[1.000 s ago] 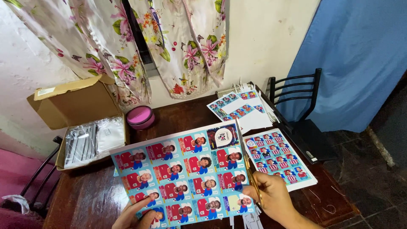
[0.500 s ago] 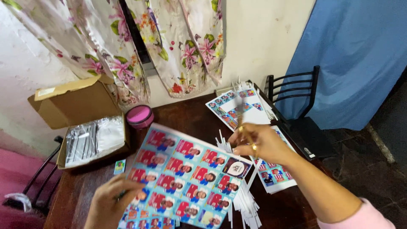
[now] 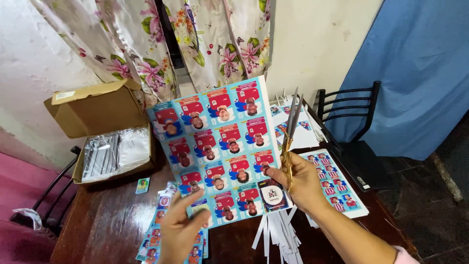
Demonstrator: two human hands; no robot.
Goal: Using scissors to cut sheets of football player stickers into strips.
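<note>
My left hand [image 3: 181, 226] holds up a large sheet of blue and red picture cards [image 3: 220, 146] by its lower edge, turned upside down and tilted toward me. My right hand [image 3: 298, 183] grips gold-handled scissors [image 3: 290, 132] with the blades slightly apart, pointing up along the sheet's right edge. White paper strips [image 3: 274, 233] lie on the dark wooden table [image 3: 107, 215] below the sheet. More card strips [image 3: 161, 234] lie under my left hand.
An open cardboard box [image 3: 105, 127] with plastic-wrapped packs sits at the table's left. Other card sheets [image 3: 337, 183] lie at the right, near a black chair [image 3: 349, 122]. A single small card [image 3: 142, 185] lies by the box. Floral curtains hang on the wall behind.
The sheet has been turned around and raised off the table to upright. My right hand has come back to its right edge with the scissors pointing up. The pink round tin is now hidden.
</note>
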